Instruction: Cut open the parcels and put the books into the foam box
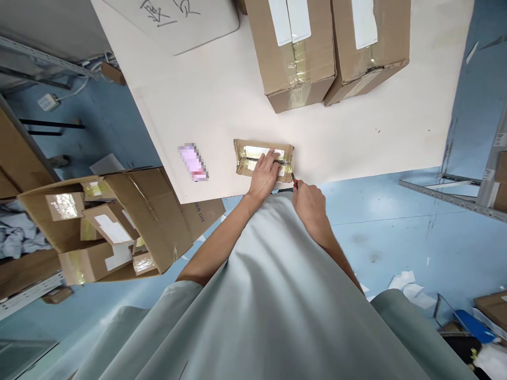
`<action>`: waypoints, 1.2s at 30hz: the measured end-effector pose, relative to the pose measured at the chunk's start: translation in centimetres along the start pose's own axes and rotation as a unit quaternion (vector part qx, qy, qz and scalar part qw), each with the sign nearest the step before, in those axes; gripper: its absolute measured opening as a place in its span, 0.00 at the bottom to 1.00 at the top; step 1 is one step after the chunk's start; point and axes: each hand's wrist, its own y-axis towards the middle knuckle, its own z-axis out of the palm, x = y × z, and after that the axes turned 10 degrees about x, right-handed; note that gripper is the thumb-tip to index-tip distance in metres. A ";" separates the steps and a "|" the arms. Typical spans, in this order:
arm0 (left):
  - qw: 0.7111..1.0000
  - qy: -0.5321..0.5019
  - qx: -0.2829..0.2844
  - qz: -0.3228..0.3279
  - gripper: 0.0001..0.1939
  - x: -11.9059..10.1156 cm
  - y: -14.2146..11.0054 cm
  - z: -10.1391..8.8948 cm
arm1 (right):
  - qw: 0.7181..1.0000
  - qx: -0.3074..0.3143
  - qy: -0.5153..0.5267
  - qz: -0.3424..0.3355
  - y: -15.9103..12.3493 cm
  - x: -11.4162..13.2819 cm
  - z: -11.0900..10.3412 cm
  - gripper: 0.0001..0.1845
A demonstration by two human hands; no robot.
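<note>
A small flat cardboard parcel (253, 153), wrapped in clear tape with white labels, lies near the front edge of the cream table (222, 105). My left hand (264, 176) rests flat on top of the parcel, fingers stretched out, pressing it down. My right hand (309, 203) is closed around a small cutter with a red tip (294, 182), whose point touches the parcel's right end.
Two large taped cartons (295, 47) (368, 42) stand at the back of the table. A white board with writing (178, 21) lies at back left. An open carton (119, 221) full of small parcels sits on the blue floor at left. Metal shelving (455, 195) stands at right.
</note>
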 end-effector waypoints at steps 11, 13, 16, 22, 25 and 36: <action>1.000 0.016 -0.010 0.003 0.20 0.1 -0.4 0.4 | 1.000 -0.012 0.001 -0.001 -0.1 0.3 -0.6 0.21; 1.000 0.015 -0.004 0.003 0.20 0.1 -0.4 0.3 | 1.000 -0.012 0.004 0.004 0.8 0.6 -0.4 0.22; 1.000 0.012 0.011 0.009 0.19 0.0 -0.5 -0.1 | 1.000 -0.020 0.002 0.005 1.8 0.7 -0.2 0.22; 1.000 0.006 0.021 0.018 0.19 -0.2 -1.6 -1.4 | 0.999 -0.033 0.010 -0.036 1.0 -2.0 -0.3 0.21; 1.000 0.023 0.016 0.010 0.21 -0.5 -2.4 -1.9 | 0.996 -0.073 0.035 -0.043 1.7 -3.7 -0.1 0.23; 0.997 0.064 0.045 -0.004 0.34 -0.1 -2.9 -3.2 | 0.964 -0.162 0.158 -0.139 6.7 -7.3 -0.4 0.33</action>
